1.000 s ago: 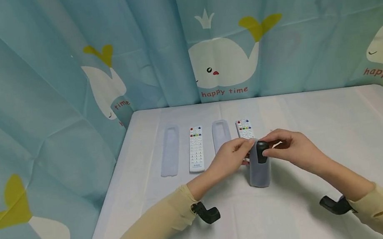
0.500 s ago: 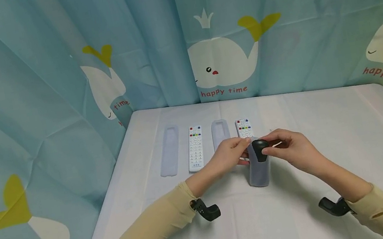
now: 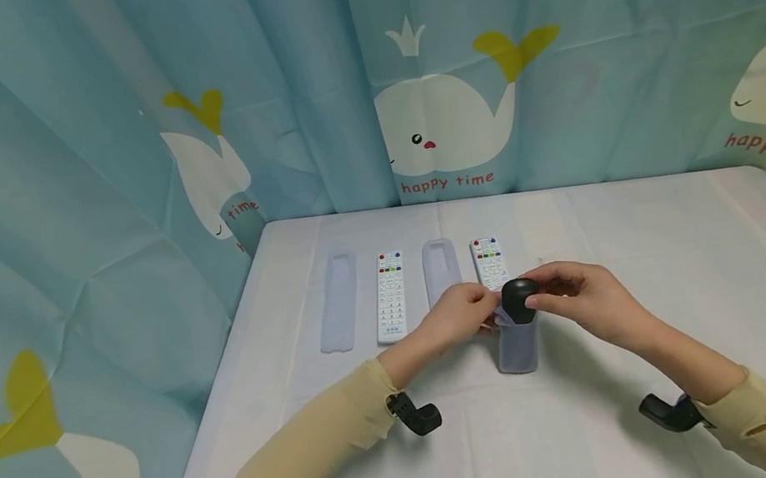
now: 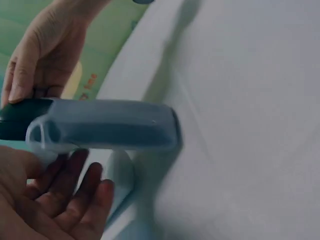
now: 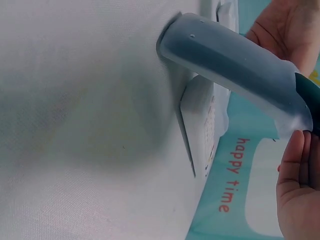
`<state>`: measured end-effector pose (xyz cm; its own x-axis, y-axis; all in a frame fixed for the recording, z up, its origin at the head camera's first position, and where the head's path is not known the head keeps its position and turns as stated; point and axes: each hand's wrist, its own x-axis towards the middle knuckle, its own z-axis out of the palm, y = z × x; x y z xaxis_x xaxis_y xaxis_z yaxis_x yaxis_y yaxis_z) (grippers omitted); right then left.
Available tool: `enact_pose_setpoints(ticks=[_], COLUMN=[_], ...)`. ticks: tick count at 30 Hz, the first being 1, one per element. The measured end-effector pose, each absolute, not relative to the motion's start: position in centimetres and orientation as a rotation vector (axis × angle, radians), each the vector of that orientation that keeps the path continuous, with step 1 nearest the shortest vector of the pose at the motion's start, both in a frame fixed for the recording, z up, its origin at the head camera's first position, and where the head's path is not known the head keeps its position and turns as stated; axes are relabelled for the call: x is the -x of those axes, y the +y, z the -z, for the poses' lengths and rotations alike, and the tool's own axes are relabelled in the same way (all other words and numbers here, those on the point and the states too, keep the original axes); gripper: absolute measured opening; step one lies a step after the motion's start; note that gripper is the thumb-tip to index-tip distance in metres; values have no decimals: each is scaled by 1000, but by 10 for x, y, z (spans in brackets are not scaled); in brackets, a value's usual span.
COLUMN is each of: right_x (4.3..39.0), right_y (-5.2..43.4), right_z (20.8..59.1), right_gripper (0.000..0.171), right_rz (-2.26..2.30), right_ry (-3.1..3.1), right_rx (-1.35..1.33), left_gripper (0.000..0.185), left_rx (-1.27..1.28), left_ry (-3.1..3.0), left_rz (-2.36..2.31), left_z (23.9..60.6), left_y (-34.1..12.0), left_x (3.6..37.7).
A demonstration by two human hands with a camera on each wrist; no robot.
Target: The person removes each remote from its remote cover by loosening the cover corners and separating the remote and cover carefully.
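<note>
A black remote control (image 3: 518,299) with a rounded end sticks out of a translucent silicone cover (image 3: 518,347), its other part sheathed inside. The cover slants with its closed end toward the table, and the remote's buttons are not visible. My left hand (image 3: 461,309) pinches the cover's open edge on the left; its fingers (image 4: 75,200) curl below the cover in the left wrist view. From the right, my right hand (image 3: 583,298) grips the remote's bare black end between thumb and fingers. In the right wrist view the cover's mouth (image 5: 295,117) lies at my right fingertips.
Behind the hands, a white remote (image 3: 390,297) lies between two translucent covers, the left cover (image 3: 339,304) and the right cover (image 3: 441,267). Another white remote (image 3: 489,259) is partly hidden by my hands. A patterned curtain (image 3: 331,112) closes off the table's (image 3: 618,233) back and sides.
The cover's upper left edge has come down and away from the black remote with my left fingers, baring more of its end. My right hand keeps its grip almost in place.
</note>
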<state>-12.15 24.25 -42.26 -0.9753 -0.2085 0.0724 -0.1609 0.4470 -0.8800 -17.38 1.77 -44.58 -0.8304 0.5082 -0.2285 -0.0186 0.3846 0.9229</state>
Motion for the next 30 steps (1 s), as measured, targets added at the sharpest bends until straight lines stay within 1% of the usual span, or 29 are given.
enact_pose_setpoints(ticks=[5,10,12,16,20,25,30], right_x=[122,125,127,130,133,139,143], right_y=[242,244,246,247,247,245,244], right_z=[423,428,429,429,428,423,419], right_gripper=[36,37,38,40,44,50,53], right_rz=[1603,1585,1572,1566,1653,1767,1762], right_ry=[2597,2617,2640,2651,2560,2453,2444], right_rx=[332,337,319,270,237,204,177], left_gripper=[30,42,42,41,48,51,53], left_rx=[-432,-327,-299,-346,-403,-389,-357], left_ry=[2179,2054,1998,1958,1985,2047,2092], left_rz=[-1336,-1473,-1523,-1542,-1544,-1575,-1586], left_z=[451,453,453,454,455,454,451], left_y=[16,16,16,17,17,20,23], left_x=[173,173,172,168,164,162,159])
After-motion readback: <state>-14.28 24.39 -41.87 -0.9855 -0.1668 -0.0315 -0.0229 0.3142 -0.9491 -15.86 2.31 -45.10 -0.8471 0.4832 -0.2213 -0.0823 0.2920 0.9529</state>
